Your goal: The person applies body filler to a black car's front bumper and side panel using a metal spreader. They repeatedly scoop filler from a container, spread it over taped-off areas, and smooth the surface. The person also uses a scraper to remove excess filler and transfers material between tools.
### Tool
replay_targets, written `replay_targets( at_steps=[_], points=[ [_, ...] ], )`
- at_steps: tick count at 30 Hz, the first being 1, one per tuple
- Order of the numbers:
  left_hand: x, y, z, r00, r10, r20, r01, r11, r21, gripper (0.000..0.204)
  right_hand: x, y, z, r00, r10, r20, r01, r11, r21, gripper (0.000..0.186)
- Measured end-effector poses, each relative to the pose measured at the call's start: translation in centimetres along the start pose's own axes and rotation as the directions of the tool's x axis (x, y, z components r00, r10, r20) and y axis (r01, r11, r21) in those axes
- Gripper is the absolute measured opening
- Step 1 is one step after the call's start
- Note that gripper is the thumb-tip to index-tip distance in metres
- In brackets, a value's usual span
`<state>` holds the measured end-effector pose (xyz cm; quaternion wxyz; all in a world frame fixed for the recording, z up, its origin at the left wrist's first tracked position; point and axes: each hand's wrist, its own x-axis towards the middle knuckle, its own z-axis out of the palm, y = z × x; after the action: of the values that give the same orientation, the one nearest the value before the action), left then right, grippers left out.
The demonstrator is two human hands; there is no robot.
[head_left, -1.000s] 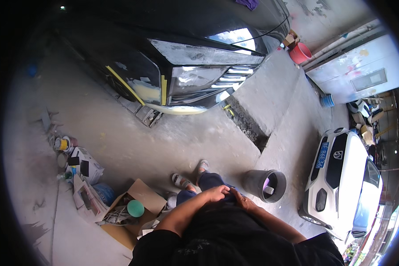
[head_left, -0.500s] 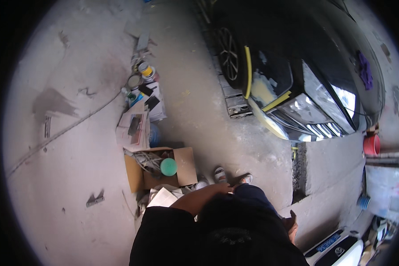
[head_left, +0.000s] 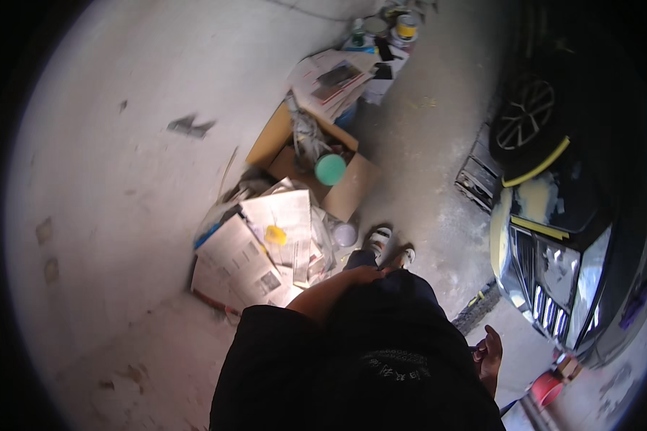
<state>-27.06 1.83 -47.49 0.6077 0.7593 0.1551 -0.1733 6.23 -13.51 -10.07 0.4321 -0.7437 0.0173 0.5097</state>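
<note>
My left hand rests against the front of my dark clothing, with its fingers mostly hidden. Off my right side hangs my right hand, fingers curled; a small dark bit shows at them, too unclear to name. Nearest to the left arm lies a pile of printed paper sheets with a yellow blob on one sheet. Beside the pile, an open cardboard box holds crumpled grey material and a round green-topped thing. A pale round can stands close to my sandalled feet.
To the right stands a dark car with a wheel, yellow masking tape and filler patches. Cans and more papers line the wall. A red bucket sits at lower right.
My view has swung left, so the car, box and cans now appear farther right and the whole paper pile shows. My left hand stays at my front; my right hand remains at my side.
</note>
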Motion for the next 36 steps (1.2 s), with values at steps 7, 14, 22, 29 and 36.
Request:
replay_targets(
  at_steps=[7, 14, 22, 29, 36],
  points=[
    [-4.0, 4.7, 6.9, 0.872, -0.288, -0.395, 0.275, 0.957, -0.092, 0.039, 9.4, 3.2, -3.0, 0.890, 0.059, 0.451, 0.214, 0.820, -0.531, 0.038],
    [-8.8, 7.0, 13.2, 0.506, -0.780, -0.369, 0.352, 0.577, -0.737, 0.048, 7.2, -1.1, -0.2, 0.789, 0.370, 0.490, 0.151, 0.657, -0.739, 0.045],
    [-16.1, -0.2, 17.1, 0.119, -0.904, -0.411, 0.358, 0.425, -0.831, 0.039, 7.0, -1.0, -1.1, 0.701, 0.571, 0.427, -0.044, 0.633, -0.773, 0.051],
    [-22.5, -7.6, 8.8, 0.044, -0.921, -0.387, 0.556, 0.345, -0.757, 0.050, 10.1, 4.6, -2.0, 0.964, 0.246, 0.105, -0.012, 0.432, -0.902, 0.049],
    [-25.1, -14.5, 5.6, 0.176, -0.948, -0.266, 0.803, 0.294, -0.518, 0.073, 9.9, 11.6, -2.2, 0.950, 0.313, 0.018, -0.113, 0.394, -0.912, 0.046]
  ],
)
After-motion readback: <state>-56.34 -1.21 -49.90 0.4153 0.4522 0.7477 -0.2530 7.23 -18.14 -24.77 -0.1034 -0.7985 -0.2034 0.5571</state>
